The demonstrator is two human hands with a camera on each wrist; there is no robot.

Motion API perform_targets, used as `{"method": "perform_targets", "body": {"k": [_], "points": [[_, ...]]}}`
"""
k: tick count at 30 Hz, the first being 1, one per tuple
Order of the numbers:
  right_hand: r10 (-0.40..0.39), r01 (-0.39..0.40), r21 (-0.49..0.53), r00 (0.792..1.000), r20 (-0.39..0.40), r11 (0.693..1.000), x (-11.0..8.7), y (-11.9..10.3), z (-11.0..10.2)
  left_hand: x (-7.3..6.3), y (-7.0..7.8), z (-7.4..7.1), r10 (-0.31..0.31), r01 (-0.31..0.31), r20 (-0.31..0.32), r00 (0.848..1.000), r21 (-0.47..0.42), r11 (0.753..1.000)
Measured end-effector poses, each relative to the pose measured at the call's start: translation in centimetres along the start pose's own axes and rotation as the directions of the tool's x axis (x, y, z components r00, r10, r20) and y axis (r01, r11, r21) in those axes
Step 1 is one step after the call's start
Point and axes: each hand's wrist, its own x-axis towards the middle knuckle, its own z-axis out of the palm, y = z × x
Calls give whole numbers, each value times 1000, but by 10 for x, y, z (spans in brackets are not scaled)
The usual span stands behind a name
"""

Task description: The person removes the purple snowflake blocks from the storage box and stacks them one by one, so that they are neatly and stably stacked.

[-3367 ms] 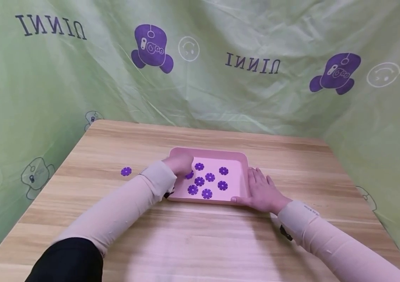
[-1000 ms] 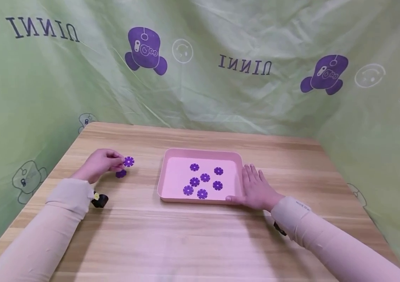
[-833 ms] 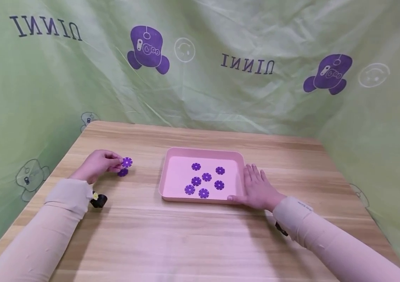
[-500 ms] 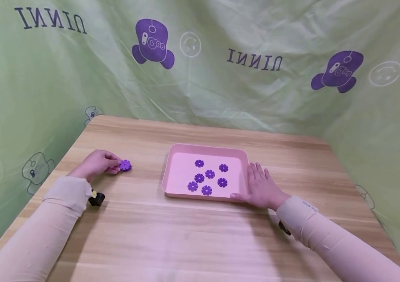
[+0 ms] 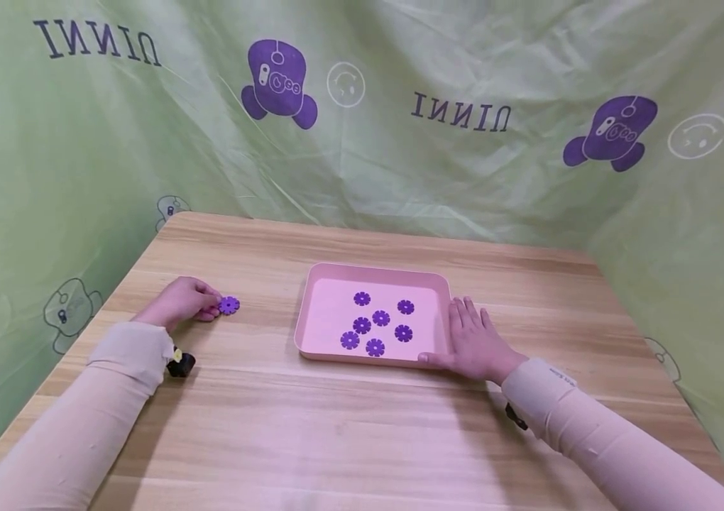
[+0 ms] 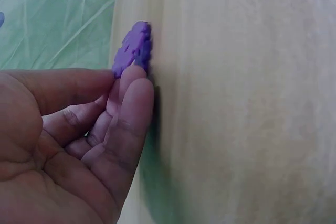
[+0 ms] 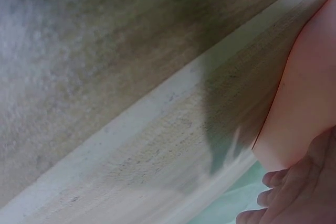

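Observation:
At the table's left, my left hand (image 5: 188, 301) pinches a purple notched disc (image 5: 229, 305) between thumb and fingertips. In the left wrist view the pinched disc (image 6: 130, 47) stands tilted, a darker purple disc (image 6: 143, 56) lying right against its far side; in the head view the upper one covers most of the other. A pink tray (image 5: 307, 354) stands mid-table with several more purple discs (image 5: 380, 318) lying flat and spread out in it. My right hand (image 5: 478, 345) rests against the tray's right wall, fingers straight, thumb along the front rim.
The wooden table (image 5: 336, 440) runs back to a green printed curtain (image 5: 362, 177), which also rises along both sides. A small dark wrist camera (image 5: 181, 365) hangs under the left sleeve cuff.
My left hand has gone from inside the tray to the left with a disc and lowered it onto the disc lying there. The right hand has stayed at the tray's side.

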Motion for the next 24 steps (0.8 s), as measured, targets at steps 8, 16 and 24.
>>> {"method": "perform_targets", "body": {"k": [8, 16, 24], "points": [[-11, 11, 10, 1000, -14, 1000, 0, 1, 2, 2, -2, 3, -8, 8, -32, 999, 21, 1000], [-5, 5, 10, 1000, -7, 1000, 0, -1, 3, 0, -3, 2, 12, -11, -41, 999, 26, 1000], [-1, 1, 10, 1000, 4, 1000, 2, 3, 2, 0, 7, 12, 143, -125, -12, 990, 413, 902]]}}
